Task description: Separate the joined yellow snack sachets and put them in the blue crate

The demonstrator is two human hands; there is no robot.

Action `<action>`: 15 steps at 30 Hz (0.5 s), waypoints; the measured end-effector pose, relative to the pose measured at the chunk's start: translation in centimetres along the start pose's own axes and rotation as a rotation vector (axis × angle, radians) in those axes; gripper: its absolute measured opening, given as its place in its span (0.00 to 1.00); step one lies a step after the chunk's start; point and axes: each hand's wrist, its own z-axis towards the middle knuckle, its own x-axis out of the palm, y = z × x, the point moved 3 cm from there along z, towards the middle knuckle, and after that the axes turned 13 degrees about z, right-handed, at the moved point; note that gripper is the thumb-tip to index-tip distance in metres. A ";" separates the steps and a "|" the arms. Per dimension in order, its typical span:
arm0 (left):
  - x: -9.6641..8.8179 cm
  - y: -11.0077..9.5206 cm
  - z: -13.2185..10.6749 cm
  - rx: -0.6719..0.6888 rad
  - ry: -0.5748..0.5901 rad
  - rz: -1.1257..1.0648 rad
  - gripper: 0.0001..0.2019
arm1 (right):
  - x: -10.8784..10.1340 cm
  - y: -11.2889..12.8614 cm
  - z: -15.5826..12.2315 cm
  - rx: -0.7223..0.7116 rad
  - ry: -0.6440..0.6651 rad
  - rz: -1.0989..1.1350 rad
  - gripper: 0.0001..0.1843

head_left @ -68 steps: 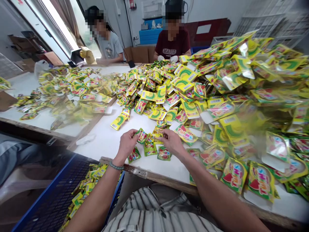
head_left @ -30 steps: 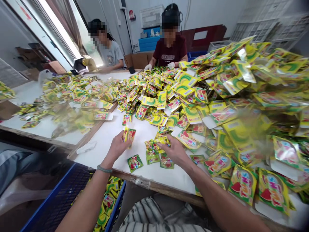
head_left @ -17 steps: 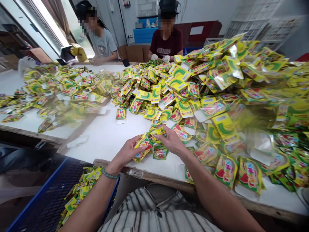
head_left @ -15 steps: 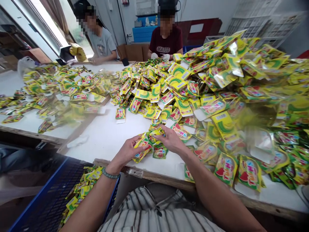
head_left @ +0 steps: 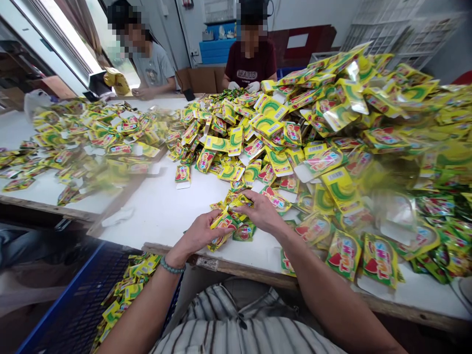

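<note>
My left hand (head_left: 202,232) is closed around a small yellow-and-green carton (head_left: 222,238) printed with a red watermelon slice. The carton's upper end faces my right hand (head_left: 261,212), whose thumb and fingers pinch small yellow-green foil sachets (head_left: 239,200). Carton and sachets meet between my hands; whether a sachet is inside the carton I cannot tell. Just below my right fingers lies a loose green sachet (head_left: 243,231) on the white table (head_left: 158,206).
A big heap of cartons (head_left: 273,118) rises beyond my hands and to the right. Green sachets (head_left: 442,211) are piled at far right. A blue basket (head_left: 70,314) of cartons stands below the table edge on my left. Two people (head_left: 248,61) sit across.
My left hand has shifted slightly right and turned the carton, bringing its upper end against the sachets. My right hand has barely moved.
</note>
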 end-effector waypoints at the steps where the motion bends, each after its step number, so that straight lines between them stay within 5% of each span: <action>1: 0.2 -0.1 0.0 -0.022 0.038 -0.037 0.18 | 0.0 -0.1 0.1 0.007 -0.029 0.023 0.08; 7: 0.4 0.0 0.5 -0.052 0.004 -0.212 0.19 | 1.0 -0.2 -0.1 -0.006 -0.115 0.094 0.10; 12: 0.8 0.4 0.4 -0.104 0.015 -0.312 0.22 | 1.9 0.1 -0.5 -0.146 -0.028 0.050 0.09; 15: 0.9 0.4 0.2 -0.118 -0.032 -0.359 0.23 | 1.5 0.0 -0.7 -0.174 -0.161 0.073 0.08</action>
